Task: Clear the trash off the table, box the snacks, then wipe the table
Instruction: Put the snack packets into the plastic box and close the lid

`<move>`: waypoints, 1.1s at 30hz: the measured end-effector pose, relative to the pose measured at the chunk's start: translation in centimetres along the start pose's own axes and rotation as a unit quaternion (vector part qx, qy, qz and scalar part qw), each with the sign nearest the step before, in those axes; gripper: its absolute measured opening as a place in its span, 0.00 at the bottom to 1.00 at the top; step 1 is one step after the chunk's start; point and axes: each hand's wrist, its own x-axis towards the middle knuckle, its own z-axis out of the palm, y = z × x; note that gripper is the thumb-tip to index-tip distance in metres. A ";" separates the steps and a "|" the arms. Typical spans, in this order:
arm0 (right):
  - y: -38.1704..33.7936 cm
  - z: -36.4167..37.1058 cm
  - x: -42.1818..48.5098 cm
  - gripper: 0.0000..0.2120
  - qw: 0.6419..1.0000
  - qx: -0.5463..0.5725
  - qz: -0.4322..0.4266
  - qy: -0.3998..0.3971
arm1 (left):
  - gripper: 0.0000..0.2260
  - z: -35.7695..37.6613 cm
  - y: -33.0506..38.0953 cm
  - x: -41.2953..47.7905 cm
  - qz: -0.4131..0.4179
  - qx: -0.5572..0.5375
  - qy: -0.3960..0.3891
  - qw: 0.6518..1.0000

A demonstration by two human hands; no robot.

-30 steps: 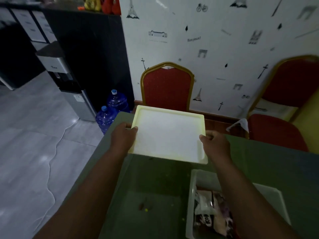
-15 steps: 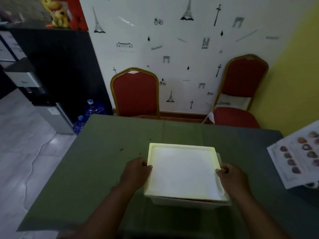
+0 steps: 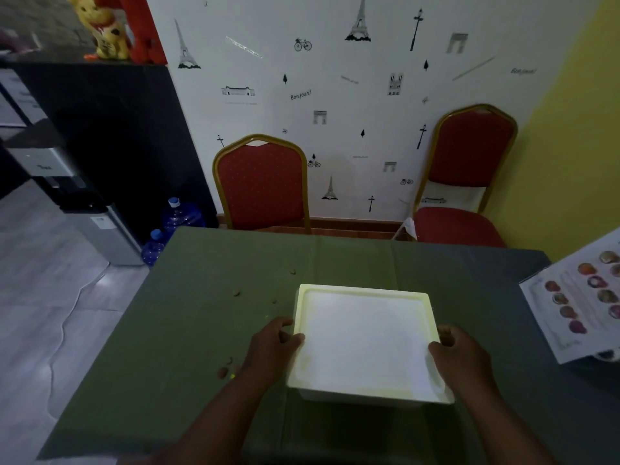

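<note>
The table (image 3: 201, 330) is covered with a dull green cloth, and soft fold lines run away from the person. Near its 6 o'clock edge sits a white plastic box (image 3: 335, 396) with round corners. A pale yellow-white lid (image 3: 364, 340) lies flat on top of the box and hides what is inside. The lid looks smooth, with a raised rim all round.

The left hand (image 3: 273, 347) grips the lid's edge at 9 o'clock, with its fingers curled round it. The right hand (image 3: 461, 355) grips the edge at 3 o'clock in the same way.

Small brown crumbs (image 3: 223, 372) lie on the cloth at 8 o'clock from the box, and a few more lie at 11 o'clock. At 3 o'clock there is a shiny paper sheet (image 3: 583, 303) with round food pictures on it.

Past the far edge of the table stand the left chair (image 3: 263, 189) at 11 o'clock and the right chair (image 3: 469, 152) at 1 o'clock. Both have red dotted padding and gold frames with pointed tops.

The floor (image 3: 40, 297) at 9 o'clock is grey and glossy, and a thin cord lies across it. Two blue water bottles (image 3: 181, 214) stand at 10 o'clock beside a grey water dispenser (image 3: 97, 229). Behind them is a tall black cabinet (image 3: 117, 129) with a yellow toy cat (image 3: 107, 31) on top.

The far wall (image 3: 335, 95) is white with little black towers, bikes and lamps on it, and the yellow wall (image 3: 570, 129) at 2 o'clock is plain
</note>
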 end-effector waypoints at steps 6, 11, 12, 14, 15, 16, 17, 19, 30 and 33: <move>-2.0 -0.5 -0.6 0.15 1.000 0.012 -0.003 -0.014 | 0.20 -1.6 0.3 0.0 0.026 -0.048 0.004 0.998; -7.3 1.3 -0.3 0.13 0.998 0.028 -0.049 -0.023 | 0.18 -8.1 -0.1 2.2 0.005 -0.102 0.041 0.994; -8.3 1.9 -0.3 0.13 0.997 0.040 -0.053 -0.030 | 0.18 -9.4 -0.1 2.6 0.001 -0.102 0.049 0.994; -11.6 4.7 0.5 0.13 0.994 0.058 -0.064 -0.062 | 0.17 -13.2 -0.8 4.1 -0.006 -0.098 0.073 0.992; -12.8 5.5 0.5 0.13 0.993 0.073 -0.064 -0.071 | 0.17 -14.5 -0.9 4.6 -0.008 -0.093 0.081 0.992; -14.7 7.4 1.0 0.13 0.990 0.083 -0.073 -0.083 | 0.17 -16.6 -1.5 5.7 -0.014 -0.086 0.094 0.992; -16.4 8.9 1.3 0.12 0.988 0.089 -0.082 -0.092 | 0.17 -18.3 -2.1 6.6 -0.018 -0.079 0.101 0.992; -19.9 12.4 2.2 0.11 0.986 0.090 -0.097 -0.105 | 0.18 -21.9 -3.5 9.0 -0.033 -0.070 0.116 0.990; -33.8 27.6 7.0 0.20 0.978 0.100 -0.117 -0.138 | 0.22 -33.7 -8.0 24.7 -0.089 -0.031 0.126 0.987; -35.1 29.9 7.9 0.22 0.979 0.101 -0.108 -0.140 | 0.22 -34.7 -8.8 27.7 -0.078 -0.033 0.115 0.990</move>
